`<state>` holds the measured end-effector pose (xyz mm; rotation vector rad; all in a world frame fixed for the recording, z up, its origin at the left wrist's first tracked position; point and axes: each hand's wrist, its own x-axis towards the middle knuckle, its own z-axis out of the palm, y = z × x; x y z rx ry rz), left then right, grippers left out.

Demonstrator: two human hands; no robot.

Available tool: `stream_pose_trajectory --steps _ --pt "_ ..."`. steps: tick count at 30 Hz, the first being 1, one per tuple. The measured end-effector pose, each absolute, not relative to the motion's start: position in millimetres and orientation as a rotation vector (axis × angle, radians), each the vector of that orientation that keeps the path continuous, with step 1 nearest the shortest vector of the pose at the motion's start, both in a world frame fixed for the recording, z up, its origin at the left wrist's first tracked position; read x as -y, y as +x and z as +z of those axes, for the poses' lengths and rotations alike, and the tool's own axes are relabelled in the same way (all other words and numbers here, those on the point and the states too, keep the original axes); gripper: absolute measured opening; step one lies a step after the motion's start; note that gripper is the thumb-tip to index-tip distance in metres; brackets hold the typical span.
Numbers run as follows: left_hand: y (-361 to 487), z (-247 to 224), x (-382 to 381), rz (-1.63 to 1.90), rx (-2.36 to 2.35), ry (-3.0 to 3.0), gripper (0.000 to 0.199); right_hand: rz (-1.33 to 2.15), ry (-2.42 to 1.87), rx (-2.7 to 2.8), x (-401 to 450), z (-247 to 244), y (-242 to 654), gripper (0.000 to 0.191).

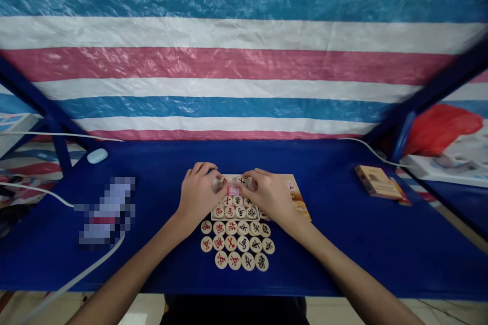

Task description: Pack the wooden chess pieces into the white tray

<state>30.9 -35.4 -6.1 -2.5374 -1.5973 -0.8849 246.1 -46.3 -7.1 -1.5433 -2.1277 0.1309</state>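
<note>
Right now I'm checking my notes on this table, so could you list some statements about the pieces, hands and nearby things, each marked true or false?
1. The left hand and right hand are both at the white tray. True.
2. The loose pieces all bear black characters. False: some are red.
3. The loose row nearest the person has four pieces. True.
4. A small box lies left of both hands. False: the small cardboard box lies to their right.
5. A pale oval object rests on the blue table. True.
</note>
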Motion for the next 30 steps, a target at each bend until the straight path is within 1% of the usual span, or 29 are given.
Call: stream_pose_trajectory --steps 4,7,11,16,21,30 --pt "24 17 53 -1.146 1.494 -2.539 0.009 0.169 -1.401 2.015 63 15 249 0.019" --pt "11 24 84 -1.307 1.505 -2.515 0.009 0.164 -1.265 1.847 97 25 253 0.018" --pt "-11 -2 130 -1.255 1.624 -2.423 0.016 0.147 -1.301 1.784 151 11 263 0.030" --pt "-24 -35 153 -1.180 1.764 -2.406 0.018 0.157 -1.415 1.826 183 -25 277 0.029" --pt "-25 -38 149 -1.088 1.757 -2.495 0.018 0.175 -1.441 1.886 182 -42 283 0.031" --pt "-31 -40 145 -1.079 1.806 -2.657 0.025 0.113 -1.455 1.933 179 -43 280 0.028"
